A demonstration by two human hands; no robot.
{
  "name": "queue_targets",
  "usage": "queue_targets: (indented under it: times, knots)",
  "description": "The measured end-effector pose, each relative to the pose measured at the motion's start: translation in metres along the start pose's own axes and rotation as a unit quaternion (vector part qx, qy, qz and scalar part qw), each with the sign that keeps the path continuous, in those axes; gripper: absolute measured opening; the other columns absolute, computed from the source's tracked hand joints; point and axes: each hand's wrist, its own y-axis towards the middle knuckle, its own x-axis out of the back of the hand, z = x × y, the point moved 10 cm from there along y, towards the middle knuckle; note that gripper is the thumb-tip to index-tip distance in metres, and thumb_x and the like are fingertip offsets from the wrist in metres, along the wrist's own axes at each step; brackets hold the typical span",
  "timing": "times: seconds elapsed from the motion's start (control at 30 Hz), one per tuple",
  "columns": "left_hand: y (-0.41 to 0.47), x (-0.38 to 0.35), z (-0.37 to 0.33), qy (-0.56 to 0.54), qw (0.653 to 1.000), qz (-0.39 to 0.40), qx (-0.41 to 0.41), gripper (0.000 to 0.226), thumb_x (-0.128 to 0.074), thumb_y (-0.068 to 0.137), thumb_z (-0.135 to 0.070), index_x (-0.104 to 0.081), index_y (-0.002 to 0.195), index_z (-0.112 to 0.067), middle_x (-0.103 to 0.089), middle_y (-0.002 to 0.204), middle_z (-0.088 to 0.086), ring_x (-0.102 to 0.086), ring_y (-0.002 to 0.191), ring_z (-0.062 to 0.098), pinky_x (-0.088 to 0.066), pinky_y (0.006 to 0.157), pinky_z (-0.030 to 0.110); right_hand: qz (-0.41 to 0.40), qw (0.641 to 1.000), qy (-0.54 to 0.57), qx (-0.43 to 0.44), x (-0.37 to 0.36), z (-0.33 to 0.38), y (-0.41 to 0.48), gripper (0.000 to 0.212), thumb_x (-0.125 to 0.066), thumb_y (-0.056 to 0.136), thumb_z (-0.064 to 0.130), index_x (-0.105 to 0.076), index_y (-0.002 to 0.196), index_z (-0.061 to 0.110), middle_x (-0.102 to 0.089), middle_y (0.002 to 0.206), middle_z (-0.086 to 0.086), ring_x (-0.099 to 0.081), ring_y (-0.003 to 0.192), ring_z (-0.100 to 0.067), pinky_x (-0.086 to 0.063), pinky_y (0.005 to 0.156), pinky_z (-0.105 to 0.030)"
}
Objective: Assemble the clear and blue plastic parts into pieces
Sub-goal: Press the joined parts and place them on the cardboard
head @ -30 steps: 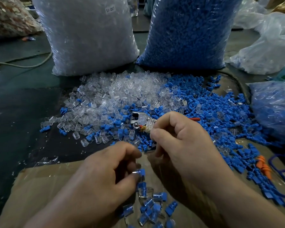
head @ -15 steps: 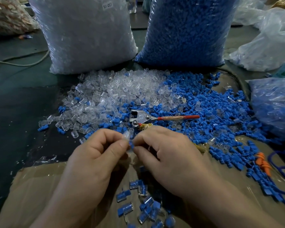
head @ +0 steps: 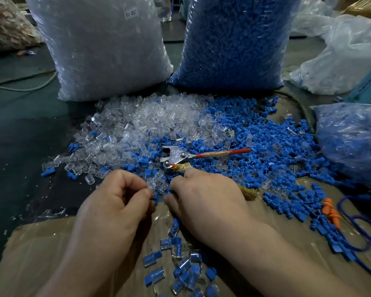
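Note:
Loose clear parts (head: 159, 118) and loose blue parts (head: 270, 146) lie heaped on the dark table. My left hand (head: 116, 204) is curled, its thumb and forefinger pinching a small clear part (head: 151, 185). My right hand (head: 208, 200) sits close beside it, fingers curled round a blue part (head: 170, 191) at the pile's near edge; its fingertips are partly hidden. The two hands are a small gap apart. Several joined clear-and-blue pieces (head: 180, 266) lie on the cardboard (head: 41, 254) below my hands.
A metal plier tool (head: 176, 157) with a red handle lies on the pile just beyond my right hand. A big bag of clear parts (head: 101, 50) and a big bag of blue parts (head: 234, 39) stand behind. A third bag (head: 351, 142) and orange earplugs (head: 330, 211) on a blue cord lie at right.
My left hand rose from the joined pieces to meet my right hand at the pile's edge. The hands pressed together, and now they sit slightly apart.

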Motion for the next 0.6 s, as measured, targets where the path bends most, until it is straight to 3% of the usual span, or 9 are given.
queue_targets:
  times: [0.07,0.17,0.23,0.37,0.4,0.5,0.6]
  knots:
    - [0.0,0.0,-0.002,0.016,1.0,-0.002,-0.002,0.016,-0.067,0.084,-0.031,-0.063,0.089,-0.046,-0.073,0.072,-0.014,-0.066,0.062,0.003,-0.056,0.062,0.04,0.001,1.0,-0.004,0.006,0.0,0.0,0.0,0.016,-0.057,0.094,0.026,-0.043,0.088,0.027,-0.023,0.073,0.006,-0.039,0.065,-0.022,-0.022,0.043,-0.028]
    - [-0.001,-0.001,-0.003,0.015,1.0,0.011,-0.001,0.021,-0.066,0.086,-0.029,-0.062,0.089,-0.049,-0.074,0.073,-0.017,-0.066,0.062,-0.002,-0.052,0.057,0.03,0.013,0.999,0.011,0.03,0.001,0.0,-0.004,0.013,-0.055,0.093,0.016,-0.052,0.104,0.022,-0.036,0.081,0.004,-0.047,0.071,-0.022,-0.036,0.05,-0.033]
    - [-0.001,-0.003,-0.003,-0.006,1.0,0.023,0.003,0.026,-0.067,0.088,-0.022,-0.063,0.087,-0.048,-0.075,0.073,-0.013,-0.069,0.063,-0.001,-0.05,0.052,0.019,0.018,0.998,0.037,0.038,0.001,-0.002,-0.008,0.014,-0.052,0.096,0.018,-0.053,0.108,0.025,-0.047,0.092,0.003,-0.052,0.079,-0.021,-0.044,0.061,-0.035]
    - [-0.002,-0.003,-0.003,-0.076,0.997,0.027,0.0,0.026,-0.066,0.09,-0.013,-0.067,0.084,-0.038,-0.075,0.073,-0.002,-0.073,0.061,0.012,-0.051,0.045,0.015,-0.013,0.99,0.142,-0.004,0.016,-0.018,-0.013,0.014,-0.046,0.097,0.034,-0.055,0.108,0.03,-0.057,0.098,0.011,-0.054,0.087,-0.012,-0.05,0.08,-0.036]
    - [-0.002,-0.003,-0.003,-0.099,0.995,0.025,0.002,0.026,-0.065,0.091,-0.011,-0.067,0.083,-0.035,-0.074,0.072,0.001,-0.073,0.06,0.016,-0.051,0.046,0.016,-0.028,0.985,0.172,-0.012,0.02,-0.021,-0.014,0.017,-0.047,0.096,0.036,-0.056,0.11,0.031,-0.058,0.095,0.014,-0.054,0.085,-0.006,-0.05,0.078,-0.033]
    - [-0.004,-0.007,-0.001,-0.153,0.987,0.045,0.018,0.024,-0.066,0.091,-0.012,-0.068,0.084,-0.034,-0.073,0.071,0.008,-0.072,0.061,0.026,-0.055,0.05,0.028,-0.067,0.947,0.313,-0.03,0.028,-0.028,-0.017,0.014,-0.051,0.095,0.035,-0.057,0.108,0.037,-0.061,0.082,0.016,-0.054,0.065,0.0,-0.043,0.051,-0.018]
    - [-0.009,-0.021,-0.006,-0.203,0.975,0.091,0.029,0.015,-0.072,0.076,-0.021,-0.069,0.084,-0.033,-0.072,0.071,0.012,-0.069,0.056,0.024,-0.053,0.051,0.029,-0.065,0.929,0.363,-0.016,0.028,-0.021,-0.02,0.017,-0.052,0.095,0.036,-0.051,0.11,0.044,-0.061,0.093,0.025,-0.057,0.079,0.008,-0.048,0.059,-0.014]
